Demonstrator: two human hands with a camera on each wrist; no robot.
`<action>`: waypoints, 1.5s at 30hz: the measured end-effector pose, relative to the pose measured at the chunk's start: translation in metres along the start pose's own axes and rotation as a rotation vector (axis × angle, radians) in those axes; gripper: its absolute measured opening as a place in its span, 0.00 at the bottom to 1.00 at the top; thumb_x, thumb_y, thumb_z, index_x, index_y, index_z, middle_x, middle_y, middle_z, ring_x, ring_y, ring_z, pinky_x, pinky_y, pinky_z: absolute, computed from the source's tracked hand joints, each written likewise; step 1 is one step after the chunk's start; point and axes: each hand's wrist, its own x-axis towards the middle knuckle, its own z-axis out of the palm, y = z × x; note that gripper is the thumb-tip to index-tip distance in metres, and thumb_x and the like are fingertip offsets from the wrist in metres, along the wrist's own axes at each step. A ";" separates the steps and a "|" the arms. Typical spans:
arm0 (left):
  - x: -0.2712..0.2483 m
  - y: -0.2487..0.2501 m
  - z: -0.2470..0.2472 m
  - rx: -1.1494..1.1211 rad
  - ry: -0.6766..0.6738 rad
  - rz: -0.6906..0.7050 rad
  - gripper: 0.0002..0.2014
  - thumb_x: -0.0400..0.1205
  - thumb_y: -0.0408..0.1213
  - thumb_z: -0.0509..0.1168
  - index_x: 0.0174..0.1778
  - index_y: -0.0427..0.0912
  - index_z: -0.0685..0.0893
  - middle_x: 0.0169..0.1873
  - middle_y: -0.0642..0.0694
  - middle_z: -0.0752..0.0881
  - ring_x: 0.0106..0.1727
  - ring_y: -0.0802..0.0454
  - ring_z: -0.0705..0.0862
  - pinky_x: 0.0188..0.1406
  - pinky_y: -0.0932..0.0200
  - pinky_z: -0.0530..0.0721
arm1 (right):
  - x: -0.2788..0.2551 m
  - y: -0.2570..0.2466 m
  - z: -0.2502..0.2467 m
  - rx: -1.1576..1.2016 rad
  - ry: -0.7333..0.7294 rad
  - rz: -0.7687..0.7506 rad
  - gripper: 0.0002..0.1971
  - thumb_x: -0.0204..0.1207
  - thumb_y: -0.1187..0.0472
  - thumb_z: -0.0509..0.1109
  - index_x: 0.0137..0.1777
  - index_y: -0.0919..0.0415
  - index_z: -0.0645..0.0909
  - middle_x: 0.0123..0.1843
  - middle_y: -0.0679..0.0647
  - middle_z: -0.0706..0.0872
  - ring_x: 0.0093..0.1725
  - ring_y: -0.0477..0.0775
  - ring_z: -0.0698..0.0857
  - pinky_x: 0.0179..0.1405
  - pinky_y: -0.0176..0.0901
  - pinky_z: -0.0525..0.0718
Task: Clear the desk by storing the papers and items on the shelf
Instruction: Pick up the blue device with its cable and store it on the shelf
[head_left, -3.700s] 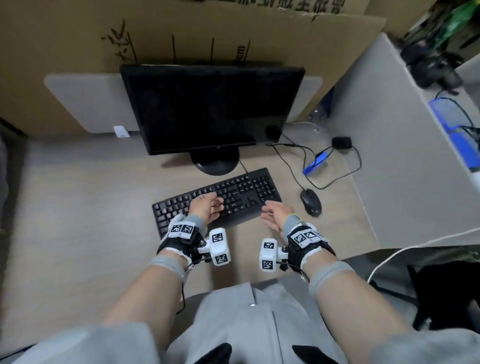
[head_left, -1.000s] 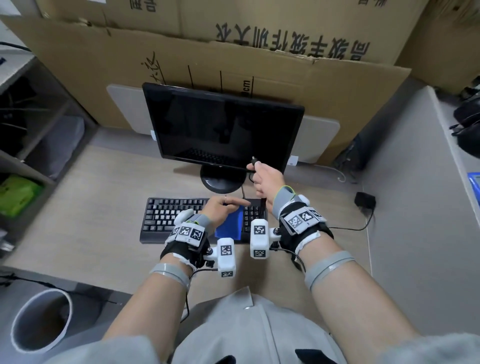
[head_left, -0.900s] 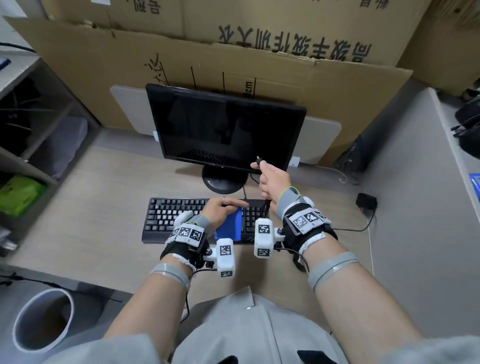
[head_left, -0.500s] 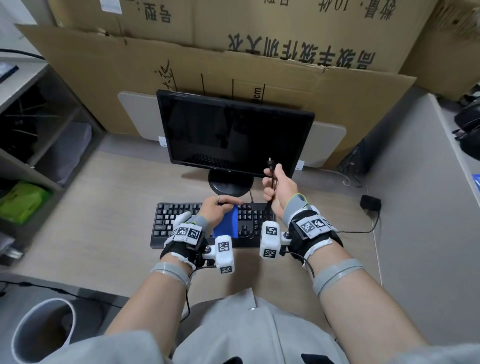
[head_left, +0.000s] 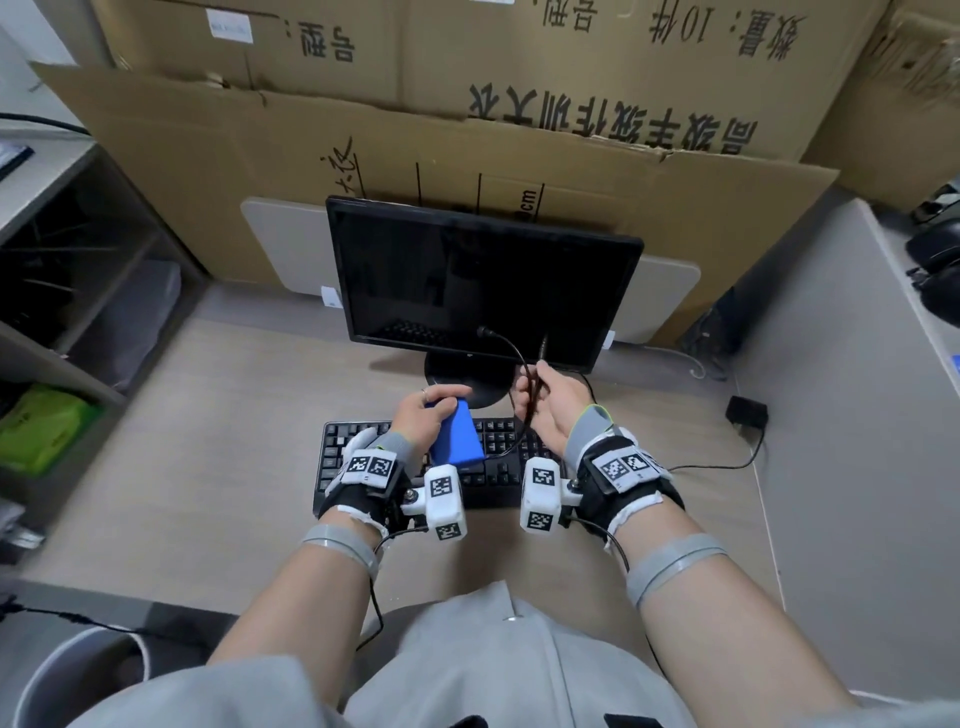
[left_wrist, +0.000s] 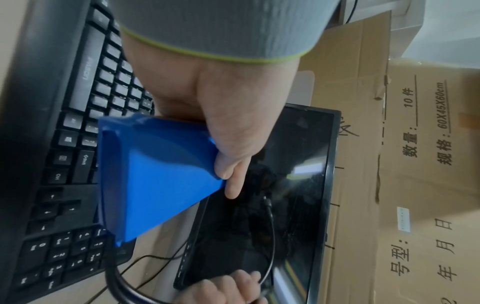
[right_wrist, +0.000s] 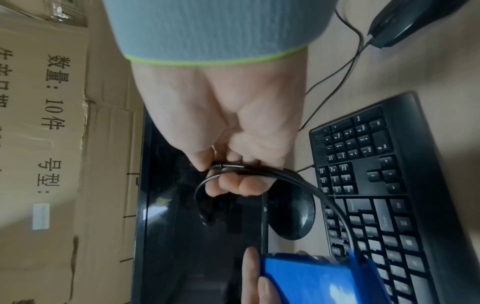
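Note:
A blue rectangular pack (head_left: 457, 439) hangs above the black keyboard (head_left: 488, 480), and my left hand (head_left: 436, 408) grips its far end. In the left wrist view the thumb and fingers clamp the blue pack (left_wrist: 161, 185) from both sides. My right hand (head_left: 540, 400) grips a black cable (head_left: 506, 345) that is folded into loops, its plug ends sticking up in front of the monitor (head_left: 483, 280). The right wrist view shows the cable (right_wrist: 259, 170) running from my right fist (right_wrist: 233, 160) down to the blue pack (right_wrist: 311, 281). The shelf (head_left: 78, 291) stands at the left.
A green item (head_left: 41, 431) lies on a lower shelf level. A black adapter (head_left: 746, 410) with its lead sits on the desk by the grey partition at the right. A mouse (right_wrist: 405, 22) lies right of the keyboard. Cardboard boxes rise behind the monitor. A round bin (head_left: 78, 670) stands bottom left.
Earlier both hands were empty at the keyboard. Over the last second the left hand lifted the blue pack's far end, and the right hand gathered the cable and moved slightly up.

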 end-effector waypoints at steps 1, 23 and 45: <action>0.001 0.000 -0.001 0.025 -0.002 0.004 0.13 0.87 0.34 0.60 0.51 0.51 0.90 0.51 0.41 0.86 0.45 0.47 0.81 0.39 0.59 0.81 | 0.000 -0.004 0.001 0.017 0.033 -0.032 0.12 0.86 0.60 0.59 0.44 0.62 0.80 0.33 0.55 0.84 0.28 0.50 0.79 0.30 0.41 0.80; 0.005 0.001 0.019 -0.379 0.243 -0.181 0.22 0.85 0.32 0.64 0.74 0.54 0.75 0.59 0.37 0.83 0.42 0.46 0.85 0.30 0.57 0.87 | 0.021 -0.028 -0.027 -0.088 0.020 0.181 0.29 0.78 0.45 0.71 0.73 0.56 0.69 0.62 0.62 0.81 0.61 0.62 0.85 0.63 0.57 0.84; -0.013 -0.021 -0.087 -0.585 0.133 -0.288 0.25 0.79 0.40 0.73 0.67 0.30 0.76 0.53 0.30 0.86 0.41 0.40 0.88 0.31 0.50 0.89 | -0.025 0.047 0.098 -0.571 -0.176 -0.150 0.19 0.75 0.69 0.75 0.66 0.70 0.83 0.49 0.62 0.91 0.41 0.50 0.90 0.41 0.38 0.87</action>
